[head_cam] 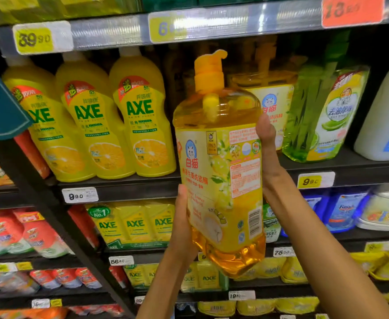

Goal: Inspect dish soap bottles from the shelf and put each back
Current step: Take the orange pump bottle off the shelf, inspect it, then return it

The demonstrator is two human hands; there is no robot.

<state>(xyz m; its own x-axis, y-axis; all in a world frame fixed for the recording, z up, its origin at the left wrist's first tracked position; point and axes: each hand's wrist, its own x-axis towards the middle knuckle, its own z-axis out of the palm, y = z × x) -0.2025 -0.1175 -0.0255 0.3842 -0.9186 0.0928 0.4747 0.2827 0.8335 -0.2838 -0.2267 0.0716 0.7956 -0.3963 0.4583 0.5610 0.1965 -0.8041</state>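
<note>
A large orange-yellow dish soap bottle [218,162] with a pump top and a yellow label is held up in front of the shelf [119,184], tilted slightly. My left hand [184,217] grips its lower left side. My right hand [266,139] presses against its upper right side from behind. Just behind it on the shelf stands a like pump bottle [271,93], partly hidden.
Three yellow AXE bottles [142,116] stand to the left on the same shelf. A green pump bottle [322,111] and a white jug [387,116] stand to the right. Refill pouches [138,224] fill the lower shelves. A dark teal sign [0,107] juts in at the left.
</note>
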